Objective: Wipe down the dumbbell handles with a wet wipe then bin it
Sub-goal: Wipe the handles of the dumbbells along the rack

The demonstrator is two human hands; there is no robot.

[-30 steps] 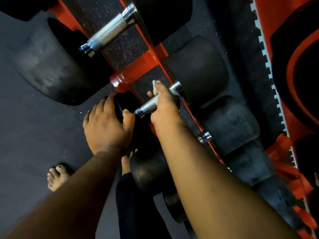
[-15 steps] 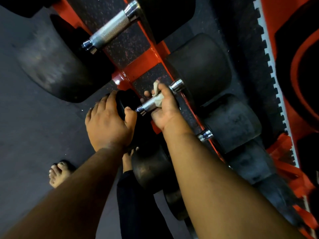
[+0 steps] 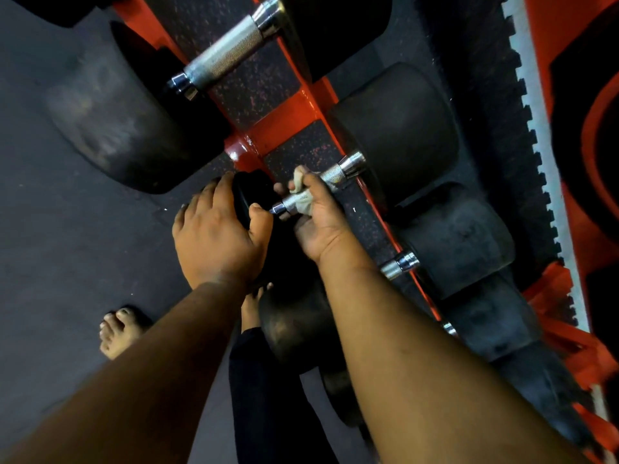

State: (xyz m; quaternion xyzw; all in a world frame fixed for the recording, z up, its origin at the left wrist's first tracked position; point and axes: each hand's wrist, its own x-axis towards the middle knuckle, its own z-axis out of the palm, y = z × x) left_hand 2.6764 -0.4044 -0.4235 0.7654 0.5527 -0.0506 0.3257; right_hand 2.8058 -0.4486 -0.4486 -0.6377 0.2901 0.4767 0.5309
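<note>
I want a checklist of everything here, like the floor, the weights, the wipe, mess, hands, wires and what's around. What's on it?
Surface: dark rubber floor, red-speckled under the rack.
Job's things: wipe wrapped round a small dumbbell's handle; a bigger handle lies bare farther along.
Clutter: nothing seen.
Hands: right hand grips wipe and handle; left hand rests over that dumbbell's near head.
Cables: nothing seen.
Surroundings: orange rack, more black dumbbells, bare foot on the floor.
</note>
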